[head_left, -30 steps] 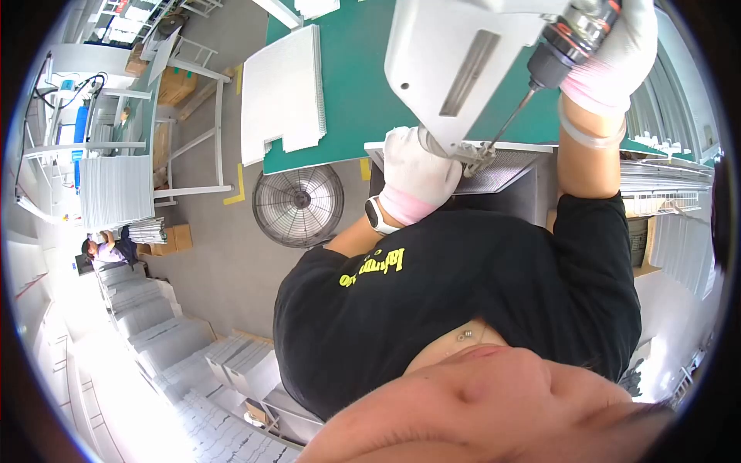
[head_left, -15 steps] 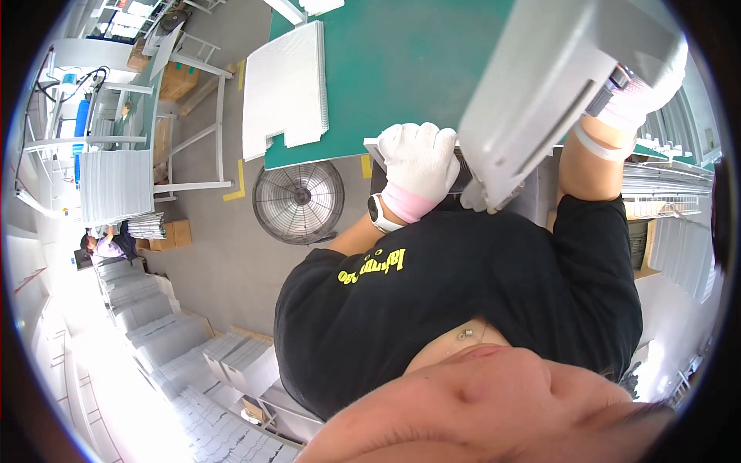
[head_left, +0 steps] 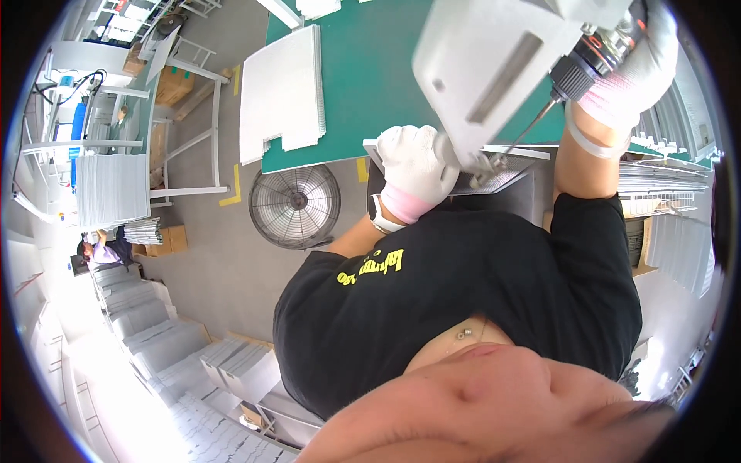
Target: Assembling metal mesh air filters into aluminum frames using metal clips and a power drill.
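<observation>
My right hand, in a white glove with a pink cuff, is closed round a power screwdriver with a black collar. Its long thin bit slants down left towards small metal fittings at the lower end of a grey housing. This housing stands tilted, large in view, with a long slot in its side. Against its lower left edge, my gloved left hand has curled fingers over the rim of a grey metal box. What those fingers grip is hidden.
A green-topped table carries a stack of white sheets. A round floor fan stands below its left edge. Stacked panels line the lower left, where another person works. More panels lean at the right.
The grey housing has shifted left and turned, so its slotted side and lower fittings show. My right hand has moved slightly left; the screwdriver is now largely uncovered. My left hand has barely moved.
</observation>
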Available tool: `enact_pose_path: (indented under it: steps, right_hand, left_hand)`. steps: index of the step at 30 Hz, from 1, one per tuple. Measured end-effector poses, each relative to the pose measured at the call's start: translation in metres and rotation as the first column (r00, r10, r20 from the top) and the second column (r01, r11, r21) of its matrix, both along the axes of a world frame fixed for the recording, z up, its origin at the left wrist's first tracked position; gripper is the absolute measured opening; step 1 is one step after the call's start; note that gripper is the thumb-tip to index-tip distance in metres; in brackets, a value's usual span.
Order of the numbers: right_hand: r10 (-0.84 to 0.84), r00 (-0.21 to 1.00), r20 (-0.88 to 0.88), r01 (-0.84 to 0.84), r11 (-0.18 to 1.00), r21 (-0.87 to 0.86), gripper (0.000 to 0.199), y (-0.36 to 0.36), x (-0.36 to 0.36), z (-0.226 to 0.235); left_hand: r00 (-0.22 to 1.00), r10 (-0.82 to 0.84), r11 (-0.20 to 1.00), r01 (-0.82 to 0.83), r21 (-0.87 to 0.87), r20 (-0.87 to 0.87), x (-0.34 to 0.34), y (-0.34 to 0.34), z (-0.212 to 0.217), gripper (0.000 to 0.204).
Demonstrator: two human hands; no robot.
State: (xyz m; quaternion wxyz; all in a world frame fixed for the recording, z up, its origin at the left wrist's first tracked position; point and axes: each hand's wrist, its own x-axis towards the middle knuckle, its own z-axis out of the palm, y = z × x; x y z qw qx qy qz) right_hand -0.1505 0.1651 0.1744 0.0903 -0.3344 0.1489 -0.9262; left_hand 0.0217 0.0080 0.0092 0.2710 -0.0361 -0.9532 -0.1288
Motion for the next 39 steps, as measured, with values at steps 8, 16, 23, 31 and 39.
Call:
enact_pose_path:
  steps: [8, 16, 23, 31, 39]
  right_hand:
    - [-0.087, 0.987, -0.136, 0.107, 0.983, 0.146, 0.033, -0.005, 0.006, -0.004]
    - [-0.349, 0.933, 0.085, 0.308, 0.900, 0.308, 0.035, -0.024, 0.013, 0.000]
    - [-0.354, 0.927, 0.125, 0.287, 0.883, 0.373, 0.033, -0.029, 0.018, -0.006]
    - [-0.315, 0.946, 0.075, 0.269, 0.893, 0.360, 0.033, -0.024, 0.018, -0.011]
    - [-0.517, 0.847, 0.122, 0.457, 0.826, 0.330, 0.036, -0.017, 0.021, 0.005]
  left_hand:
    - [0.995, -0.031, 0.999, 0.034, 0.034, -0.094, -0.003, -0.003, 0.009, 0.027]
    - [0.987, -0.072, 0.990, 0.089, 0.113, -0.143, -0.012, 0.001, 0.020, 0.030]
    - [0.952, -0.168, 0.915, 0.247, 0.318, -0.255, -0.016, -0.007, 0.007, 0.035]
    - [0.954, -0.103, 0.914, 0.202, 0.353, -0.281, -0.019, -0.003, 0.012, 0.022]
    - [0.989, -0.062, 0.998, 0.064, 0.015, -0.132, -0.017, -0.004, 0.008, 0.020]
